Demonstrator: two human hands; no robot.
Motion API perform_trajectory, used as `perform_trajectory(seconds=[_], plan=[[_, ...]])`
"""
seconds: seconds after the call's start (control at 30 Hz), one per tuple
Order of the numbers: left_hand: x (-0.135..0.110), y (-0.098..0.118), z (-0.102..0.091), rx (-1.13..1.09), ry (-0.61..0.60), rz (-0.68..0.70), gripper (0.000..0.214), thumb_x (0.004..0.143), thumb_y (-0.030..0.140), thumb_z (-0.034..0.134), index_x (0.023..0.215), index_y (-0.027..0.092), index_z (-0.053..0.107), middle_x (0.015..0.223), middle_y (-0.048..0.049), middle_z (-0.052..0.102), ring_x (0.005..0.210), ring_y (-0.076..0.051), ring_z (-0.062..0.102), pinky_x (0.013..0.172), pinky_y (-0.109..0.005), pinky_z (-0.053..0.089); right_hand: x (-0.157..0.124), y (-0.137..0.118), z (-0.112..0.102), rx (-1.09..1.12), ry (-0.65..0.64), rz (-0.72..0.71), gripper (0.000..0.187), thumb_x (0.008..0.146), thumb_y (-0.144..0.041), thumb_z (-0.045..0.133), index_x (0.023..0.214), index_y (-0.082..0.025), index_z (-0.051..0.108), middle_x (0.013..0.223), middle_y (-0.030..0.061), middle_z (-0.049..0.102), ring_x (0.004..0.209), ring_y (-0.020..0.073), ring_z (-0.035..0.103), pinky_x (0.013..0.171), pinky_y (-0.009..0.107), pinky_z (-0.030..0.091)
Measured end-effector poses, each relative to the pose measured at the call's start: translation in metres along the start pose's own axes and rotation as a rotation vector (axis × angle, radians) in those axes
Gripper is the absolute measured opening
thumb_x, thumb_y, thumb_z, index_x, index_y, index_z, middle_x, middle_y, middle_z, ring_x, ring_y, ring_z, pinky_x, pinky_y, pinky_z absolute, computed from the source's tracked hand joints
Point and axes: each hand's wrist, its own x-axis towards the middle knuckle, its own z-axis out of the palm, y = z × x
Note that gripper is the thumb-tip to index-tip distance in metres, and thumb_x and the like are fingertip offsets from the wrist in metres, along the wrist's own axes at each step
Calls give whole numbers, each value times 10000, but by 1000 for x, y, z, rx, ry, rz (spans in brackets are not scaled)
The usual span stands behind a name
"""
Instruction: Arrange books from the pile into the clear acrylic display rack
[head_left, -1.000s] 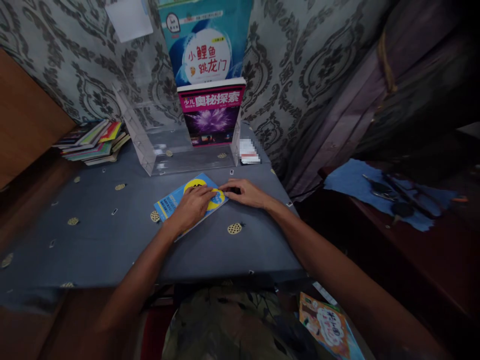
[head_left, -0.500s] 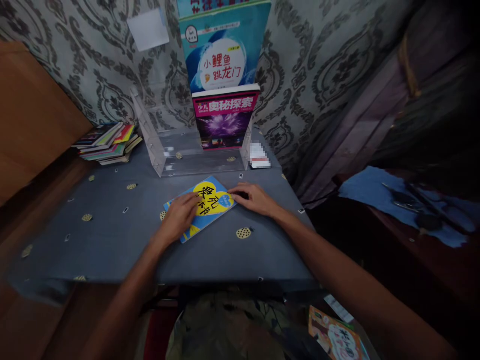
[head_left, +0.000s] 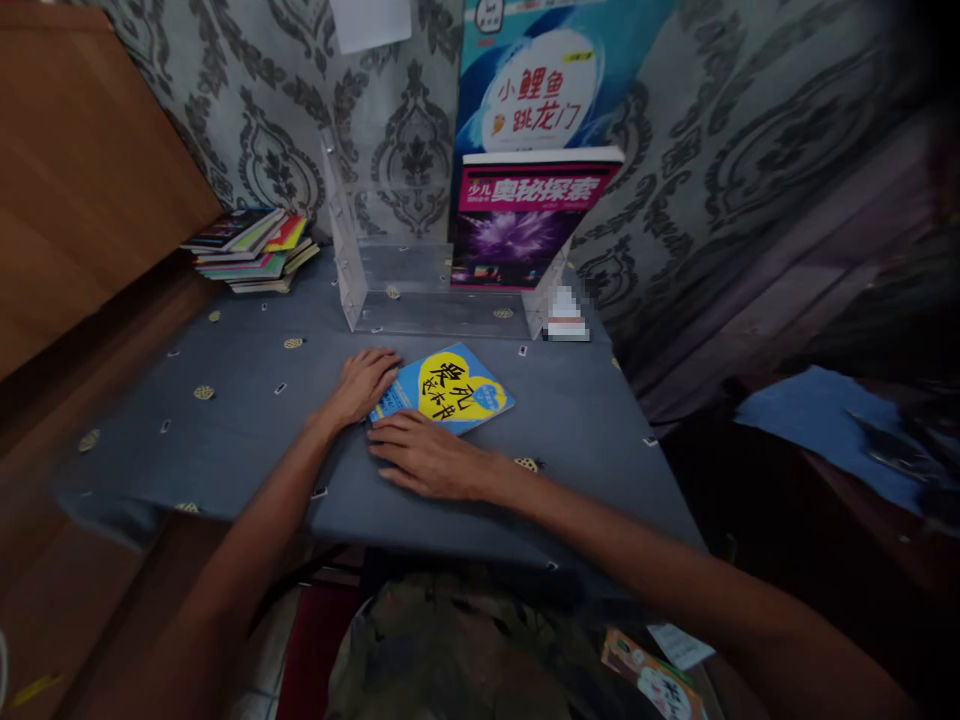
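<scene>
A thin blue booklet with a yellow heart and black characters (head_left: 444,388) lies flat on the grey patterned tablecloth (head_left: 247,440). My left hand (head_left: 362,382) rests at the booklet's left edge, fingers extended and touching it. My right hand (head_left: 424,455) lies flat at the booklet's near edge, fingers stretched out toward the left corner. Neither hand has lifted the booklet.
A clear acrylic display stand (head_left: 390,260) at the back holds a magenta and purple book (head_left: 521,218) and a tall blue book (head_left: 540,85) behind it. A stack of thin books (head_left: 251,250) lies at the back left. More booklets (head_left: 660,685) lie on the floor at the right.
My right hand moved from the booklet's far right corner round to its near edge. My left hand slid off the cover to the left edge. The camera view shifted left.
</scene>
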Motion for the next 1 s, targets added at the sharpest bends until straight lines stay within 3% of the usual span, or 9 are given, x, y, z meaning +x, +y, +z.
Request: perform_trajectory(seconds=[0.17, 0.4, 0.5, 0.6, 0.7, 0.8, 1.0], plan=[[-1, -2, 1, -9, 8, -9, 413, 1050, 350, 378, 1337, 190, 627, 1417, -113, 610, 1306, -256, 525, 1094, -444, 401, -3, -1, 13, -61, -13, 9, 371, 1015, -324, 536, 1317, -137, 642, 1383, 150, 645, 1331, 273, 524, 1140, 464, 410], [-2, -1, 4, -23, 34, -11, 409, 1046, 338, 366, 1295, 172, 646, 1401, -104, 624, 1268, -256, 547, 1103, -451, 409, -39, -4, 3, -23, 23, 72, 420, 1025, -324, 523, 1415, -172, 555, 1511, 156, 533, 1436, 248, 445, 1181, 458, 393], [-3, 0, 1, -19, 35, -5, 423, 1044, 330, 356, 1302, 145, 635, 1367, -125, 641, 1260, -264, 554, 1099, -455, 419, -64, 10, -5, 29, 155, 211, 421, 1030, -367, 510, 1412, -198, 556, 1488, 168, 546, 1399, 273, 487, 1148, 517, 420], [-4, 6, -8, 32, 22, -5, 410, 1036, 335, 374, 1287, 156, 645, 1335, -136, 654, 1239, -286, 564, 1078, -480, 433, -84, 33, -14, 95, 410, 440, 377, 1046, -352, 448, 1357, -201, 597, 1424, 165, 592, 1329, 274, 550, 1104, 516, 456], [-3, 23, -18, 74, 32, 9, 377, 1031, 330, 386, 1243, 204, 671, 1325, -123, 660, 1218, -299, 575, 1046, -501, 450, -95, 56, -21, 170, 630, 670, 360, 1041, -373, 425, 1262, -205, 655, 1261, 134, 685, 1176, 260, 641, 1013, 458, 517], [0, 53, -22, 25, 8, 75, 362, 1035, 344, 403, 1239, 205, 667, 1334, -117, 652, 1208, -286, 589, 1041, -483, 469, -100, 72, -23, 284, 702, 816, 371, 1024, -428, 438, 1207, -214, 679, 1146, 104, 732, 1037, 250, 688, 918, 417, 552], [0, 114, -8, 126, -124, 205, 526, 944, 524, 607, 1343, 182, 582, 1486, -166, 534, 1403, -374, 437, 1144, -570, 370, -102, 78, -20, 459, 749, 838, 365, 1001, -424, 459, 1195, -204, 677, 1134, 99, 745, 992, 232, 713, 887, 392, 566]])
